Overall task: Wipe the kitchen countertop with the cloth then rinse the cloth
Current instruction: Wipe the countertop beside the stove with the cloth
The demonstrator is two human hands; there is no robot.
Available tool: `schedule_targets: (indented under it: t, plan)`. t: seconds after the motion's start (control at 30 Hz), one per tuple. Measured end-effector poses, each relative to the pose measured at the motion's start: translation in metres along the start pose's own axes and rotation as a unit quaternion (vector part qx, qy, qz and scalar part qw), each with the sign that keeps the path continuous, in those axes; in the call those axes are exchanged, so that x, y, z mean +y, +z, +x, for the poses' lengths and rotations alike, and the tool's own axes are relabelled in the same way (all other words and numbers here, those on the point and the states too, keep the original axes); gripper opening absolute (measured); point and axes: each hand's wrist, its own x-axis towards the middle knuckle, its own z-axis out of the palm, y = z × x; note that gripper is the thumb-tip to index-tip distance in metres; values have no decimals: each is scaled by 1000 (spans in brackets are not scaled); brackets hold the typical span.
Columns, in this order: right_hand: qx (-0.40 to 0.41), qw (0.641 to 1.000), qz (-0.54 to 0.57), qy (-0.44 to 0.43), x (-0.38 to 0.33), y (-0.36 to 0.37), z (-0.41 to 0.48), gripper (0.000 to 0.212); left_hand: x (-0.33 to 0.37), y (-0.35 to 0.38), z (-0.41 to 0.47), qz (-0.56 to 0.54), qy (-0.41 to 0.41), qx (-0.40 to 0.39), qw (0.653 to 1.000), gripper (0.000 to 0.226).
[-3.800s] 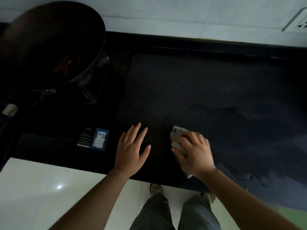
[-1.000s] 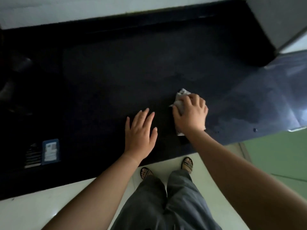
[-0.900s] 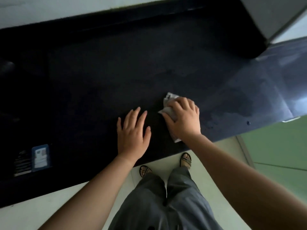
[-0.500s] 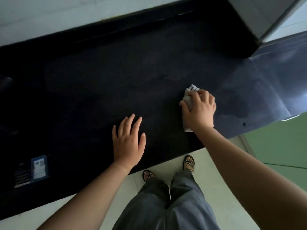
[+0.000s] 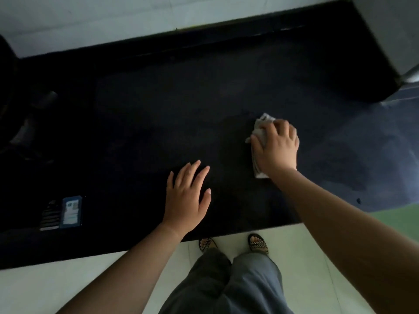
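Both hands are on the dark worktop (image 5: 158,105): the right hand (image 5: 275,150) presses the crumpled pale cloth (image 5: 260,130) down right of centre, its fingers (image 5: 282,126) curled over the wad and gripping it. The left hand (image 5: 186,196) lies near it, palm down, straight and spread, holding nothing. Wiping is the step in hand, and I judge the next stroke needs steady pressure carried toward the duller, streaked patch at the right before any rinsing. One blue sticker (image 5: 71,210) and a striped sticker (image 5: 49,215) beside it sit at the front left, their print too small to read.
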Motion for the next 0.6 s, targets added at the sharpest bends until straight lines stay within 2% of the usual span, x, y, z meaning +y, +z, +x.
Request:
schedule_targets:
  t: [0.17, 0.3, 0.37, 0.43, 0.6]
  plan:
    - [-45, 997, 6, -65, -45, 19, 31, 42, -2, -5, 1, 15, 1, -18, 1000, 51]
    - [-125, 964, 27, -233, -31, 4, -14, 37, 3, -8, -1, 1, -14, -22, 1000, 52]
    - [-146, 947, 28, -284, -4, -12, -36, 37, 8, -8, -2, -10, -28, -21, 999, 52]
    - [-134, 948, 15, -290, 24, -22, -32, 38, 11, -6, -4, -17, -39, -23, 999, 52]
    - [-98, 979, 4, -181, 16, -14, 15, 42, 15, -5, -5, -23, -60, -24, 998, 51]
